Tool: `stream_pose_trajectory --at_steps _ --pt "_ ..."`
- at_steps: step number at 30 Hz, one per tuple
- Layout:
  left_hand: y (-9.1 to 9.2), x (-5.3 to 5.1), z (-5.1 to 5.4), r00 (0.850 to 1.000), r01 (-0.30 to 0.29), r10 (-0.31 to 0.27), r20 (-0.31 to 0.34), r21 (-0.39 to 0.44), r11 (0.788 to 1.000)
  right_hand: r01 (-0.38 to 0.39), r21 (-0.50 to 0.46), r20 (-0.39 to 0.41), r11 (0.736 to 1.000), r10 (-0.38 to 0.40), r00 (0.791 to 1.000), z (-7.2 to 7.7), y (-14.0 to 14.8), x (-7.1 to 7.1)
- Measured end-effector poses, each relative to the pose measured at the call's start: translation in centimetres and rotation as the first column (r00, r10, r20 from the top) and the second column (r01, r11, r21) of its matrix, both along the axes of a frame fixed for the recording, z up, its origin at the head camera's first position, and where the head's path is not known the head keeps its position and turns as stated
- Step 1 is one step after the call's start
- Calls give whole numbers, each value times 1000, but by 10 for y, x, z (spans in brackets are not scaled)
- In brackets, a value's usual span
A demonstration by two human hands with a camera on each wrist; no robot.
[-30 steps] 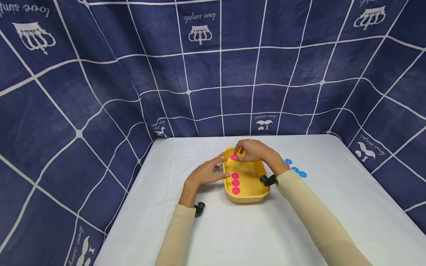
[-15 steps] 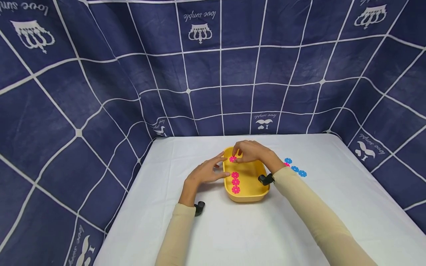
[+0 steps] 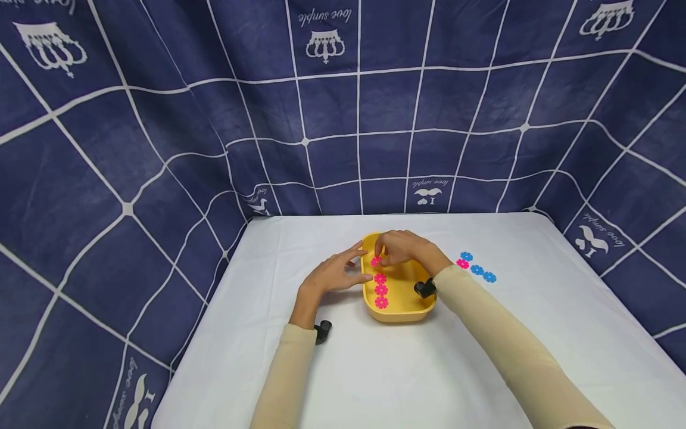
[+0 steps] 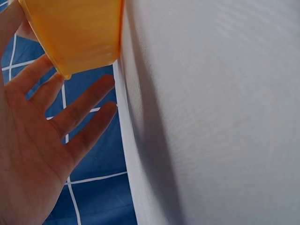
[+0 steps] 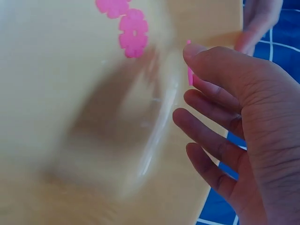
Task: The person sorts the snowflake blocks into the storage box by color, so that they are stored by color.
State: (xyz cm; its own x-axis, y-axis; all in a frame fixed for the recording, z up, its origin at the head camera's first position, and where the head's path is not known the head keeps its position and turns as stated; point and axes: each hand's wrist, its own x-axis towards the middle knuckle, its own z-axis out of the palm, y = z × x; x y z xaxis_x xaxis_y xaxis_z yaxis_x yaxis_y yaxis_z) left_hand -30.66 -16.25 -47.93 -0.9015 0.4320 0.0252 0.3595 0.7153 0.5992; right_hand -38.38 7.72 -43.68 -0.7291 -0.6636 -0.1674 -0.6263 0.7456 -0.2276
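Observation:
A yellow plastic tub point(image 3: 402, 298) stands on the white table, and a row of pink flower-shaped discs point(image 3: 381, 290) lies along its left inside. My right hand point(image 3: 403, 247) is over the far part of the tub. Between thumb and index finger it pinches another pink flower disc point(image 5: 190, 70), seen edge-on in the right wrist view; its other fingers are loosely bent. At the tub's left rim is my left hand point(image 3: 333, 273), fingers spread and nearly straight, thumb reaching over the rim. The left wrist view has these fingers beside the tub's outer wall point(image 4: 84, 42).
Right of the tub, several blue flower discs point(image 3: 476, 270) and a pink one point(image 3: 462, 263) lie on the white tablecloth point(image 3: 407, 369). A dark blue cloth point(image 3: 332, 107) with white lines hangs behind and at both sides.
My right hand has brought the pinched pink disc slightly nearer the row in the tub. The left hand keeps its place at the rim. The head view has shifted a little.

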Motion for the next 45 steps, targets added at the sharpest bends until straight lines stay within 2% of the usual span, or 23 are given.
stream_pose_trajectory --at_steps 6,12,17,27,37,45 --pt "-1 -1 0 1000 6 -6 -12 -5 1000 -2 41 29 999 1 1000 -7 -1 -2" --pt "-2 0 -1 999 28 -28 -21 3 1000 -36 31 8 999 36 999 -14 3 -3" --pt "-1 0 0 999 22 -22 -24 -8 1000 -56 6 -1 998 56 998 -19 5 -4" --pt "0 -1 2 1000 11 -11 -13 -5 1000 -26 9 8 1000 26 1000 -22 6 -1" --pt "0 0 1 1000 9 -9 -4 -11 1000 -28 -18 -20 999 28 999 -25 6 -1" --pt "0 -2 -1 1000 1 -1 -7 -18 1000 -2 -15 2 1000 2 1000 -24 6 3"
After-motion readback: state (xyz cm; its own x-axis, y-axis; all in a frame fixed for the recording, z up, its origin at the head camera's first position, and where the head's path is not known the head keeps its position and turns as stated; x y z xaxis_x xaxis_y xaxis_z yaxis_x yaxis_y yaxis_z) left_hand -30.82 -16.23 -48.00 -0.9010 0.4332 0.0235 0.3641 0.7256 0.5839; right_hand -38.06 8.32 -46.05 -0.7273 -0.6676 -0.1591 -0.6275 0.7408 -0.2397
